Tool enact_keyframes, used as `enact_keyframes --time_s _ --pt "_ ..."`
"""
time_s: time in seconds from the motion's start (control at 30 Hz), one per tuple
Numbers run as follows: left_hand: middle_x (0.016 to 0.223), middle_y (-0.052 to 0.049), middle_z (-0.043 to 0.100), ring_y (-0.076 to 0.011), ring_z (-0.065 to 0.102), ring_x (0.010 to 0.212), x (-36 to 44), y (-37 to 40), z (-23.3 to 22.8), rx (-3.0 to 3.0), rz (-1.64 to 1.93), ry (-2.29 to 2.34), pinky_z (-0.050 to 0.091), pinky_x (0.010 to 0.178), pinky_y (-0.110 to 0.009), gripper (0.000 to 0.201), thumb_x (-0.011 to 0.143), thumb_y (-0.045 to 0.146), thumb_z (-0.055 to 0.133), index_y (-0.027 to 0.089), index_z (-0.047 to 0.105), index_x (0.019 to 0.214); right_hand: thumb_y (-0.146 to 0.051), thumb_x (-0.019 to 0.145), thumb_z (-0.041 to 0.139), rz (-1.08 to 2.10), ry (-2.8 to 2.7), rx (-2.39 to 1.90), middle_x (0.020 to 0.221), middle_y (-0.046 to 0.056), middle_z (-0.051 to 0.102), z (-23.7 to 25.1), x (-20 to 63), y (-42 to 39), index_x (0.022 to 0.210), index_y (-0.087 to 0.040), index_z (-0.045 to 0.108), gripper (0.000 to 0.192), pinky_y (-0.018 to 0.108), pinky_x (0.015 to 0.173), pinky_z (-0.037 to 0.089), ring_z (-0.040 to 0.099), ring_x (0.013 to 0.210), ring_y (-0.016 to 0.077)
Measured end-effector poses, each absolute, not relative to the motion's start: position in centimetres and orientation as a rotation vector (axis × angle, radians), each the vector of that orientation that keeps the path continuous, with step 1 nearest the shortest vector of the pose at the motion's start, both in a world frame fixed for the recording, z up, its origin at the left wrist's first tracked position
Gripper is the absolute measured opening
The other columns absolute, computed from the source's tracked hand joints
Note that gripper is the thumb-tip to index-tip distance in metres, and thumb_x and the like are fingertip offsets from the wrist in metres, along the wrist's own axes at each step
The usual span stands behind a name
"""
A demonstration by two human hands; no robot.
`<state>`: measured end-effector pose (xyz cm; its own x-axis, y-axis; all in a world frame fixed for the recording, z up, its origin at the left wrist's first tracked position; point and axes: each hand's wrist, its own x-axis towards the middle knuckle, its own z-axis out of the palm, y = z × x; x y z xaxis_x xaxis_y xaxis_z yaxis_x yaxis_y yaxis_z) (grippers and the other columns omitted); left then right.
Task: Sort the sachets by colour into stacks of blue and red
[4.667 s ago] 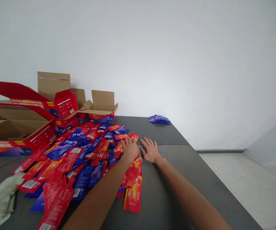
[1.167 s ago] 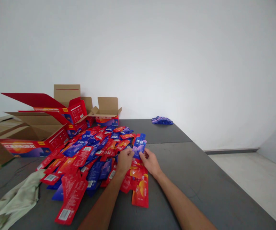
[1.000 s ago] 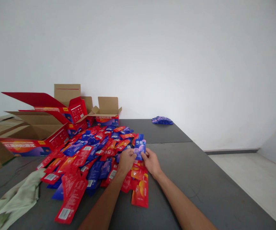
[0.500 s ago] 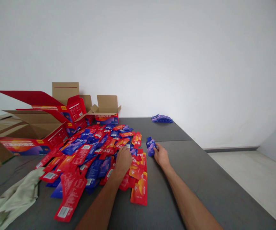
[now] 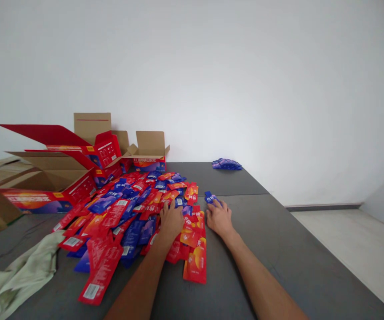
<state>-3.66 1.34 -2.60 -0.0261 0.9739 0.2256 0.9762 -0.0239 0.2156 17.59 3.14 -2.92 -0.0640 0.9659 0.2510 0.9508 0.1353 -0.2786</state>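
The fingers of the right hand (image 5: 220,218) are spread and lowered over a blue pouch (image 5: 210,198), covering its near end, with no visible pinch on it. The left hand (image 5: 172,221) is bent over the right side of the heap (image 5: 132,235); whether its fingers grip anything, I cannot tell. The step in hand looks like laying the pouch flat; the next move seems to call for a clean lift of the fingers, without dragging it askew. The pouch lies between the heap and the right edge of the tabletop (image 5: 278,258), neck toward the far edge, its long axis running near to far with a slight leftward lean. Near the far right corner sits a blue batch (image 5: 227,164).
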Motion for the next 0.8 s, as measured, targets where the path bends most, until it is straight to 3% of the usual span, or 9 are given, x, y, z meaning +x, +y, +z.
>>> enact_keyframes --time_s 0.13,0.27,0.4,0.6,0.8 --pt "0.145 -0.008 0.052 -0.0368 0.034 0.138 -3.6 1.5 -2.6 -2.253 -0.471 -2.155 0.036 0.105 -0.056 0.041 0.095 0.028 0.037 0.029 0.070 0.119 -0.036 0.096 0.040 0.128 -2.143 -1.901 0.154 0.012 0.039 -3.4 17.4 3.2 0.136 -0.027 0.056 0.044 0.058 0.106 0.027 0.031 0.138 0.0352" --pt "0.155 -0.010 0.040 -0.0412 0.029 0.142 -3.7 1.8 -2.8 -2.269 -0.387 -2.179 0.031 0.106 -0.063 0.042 0.095 0.039 0.038 0.029 0.065 0.126 -0.038 0.099 0.032 0.144 -2.158 -1.897 0.157 0.013 0.034 -3.8 17.5 3.4 0.143 -0.025 0.048 0.049 0.059 0.107 0.025 0.028 0.141 0.0350" --pt "0.158 -0.013 0.034 -0.0434 0.022 0.145 -3.6 2.1 -3.0 -2.285 -0.352 -2.207 0.024 0.109 -0.066 0.050 0.094 0.044 0.037 0.022 0.060 0.133 -0.044 0.100 0.029 0.149 -2.144 -1.880 0.157 0.015 0.033 -3.8 17.1 3.3 0.142 -0.023 0.048 0.050 0.059 0.106 0.025 0.028 0.141 0.0369" --pt "0.160 -0.011 0.032 -0.0417 0.017 0.147 -3.5 1.6 -2.6 -2.305 -0.365 -2.193 0.018 0.113 -0.066 0.058 0.092 0.038 0.037 0.015 0.048 0.144 -0.049 0.101 0.029 0.160 -2.154 -1.836 0.155 0.016 0.037 -3.3 16.1 2.8 0.143 -0.021 0.046 0.053 0.054 0.103 0.032 0.034 0.136 0.0360" --pt "0.162 -0.008 0.028 -0.0370 0.013 0.149 -3.2 0.6 -1.2 -2.372 -0.424 -2.073 0.014 0.117 -0.063 0.065 0.086 0.029 0.043 0.017 0.039 0.150 -0.042 0.100 0.036 0.159 -2.090 -1.727 0.152 0.015 0.041 -3.6 16.4 3.4 0.142 -0.019 0.049 0.050 0.055 0.102 0.036 0.035 0.134 0.0357"
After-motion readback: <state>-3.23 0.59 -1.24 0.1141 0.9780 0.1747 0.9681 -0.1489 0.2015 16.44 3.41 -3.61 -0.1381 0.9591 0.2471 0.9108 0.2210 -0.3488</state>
